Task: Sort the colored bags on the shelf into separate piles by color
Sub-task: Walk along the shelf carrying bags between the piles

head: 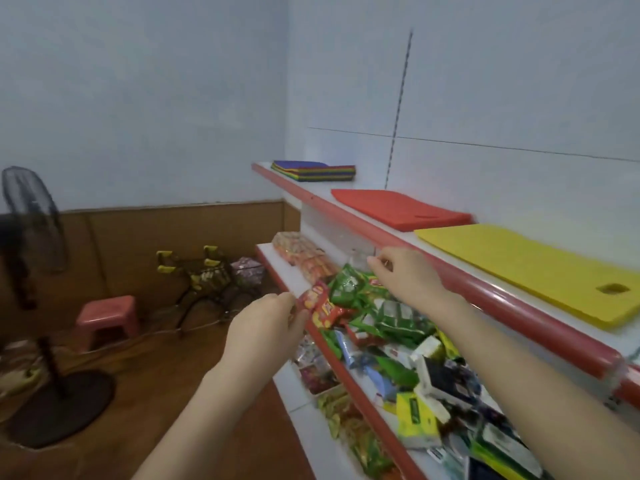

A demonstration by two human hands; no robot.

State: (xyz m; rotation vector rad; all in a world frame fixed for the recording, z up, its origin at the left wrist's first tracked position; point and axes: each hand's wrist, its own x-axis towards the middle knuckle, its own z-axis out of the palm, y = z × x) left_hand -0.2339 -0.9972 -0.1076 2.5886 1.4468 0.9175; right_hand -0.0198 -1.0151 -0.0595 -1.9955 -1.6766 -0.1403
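Observation:
On the top shelf [398, 233] lie three lots of flat bags: a mixed multicolour stack [313, 170] at the far end, a red pile [398, 207] in the middle and a yellow pile [540, 268] nearest me. My left hand [266, 318] is below that shelf, at the edge of the middle shelf, its fingers pinching a red snack packet [320, 306]. My right hand [405, 277] hovers just under the top shelf's red rim, above green snack packets [349, 287], fingers loosely curled and holding nothing that I can see.
The middle shelf [277, 268] is heaped with snack packets and tissue packs [415, 417]; orange packets [298, 252] lie at its far end. On the wooden floor to the left stand a black fan [38, 299], a pink stool [107, 317] and a wire rack [204, 271].

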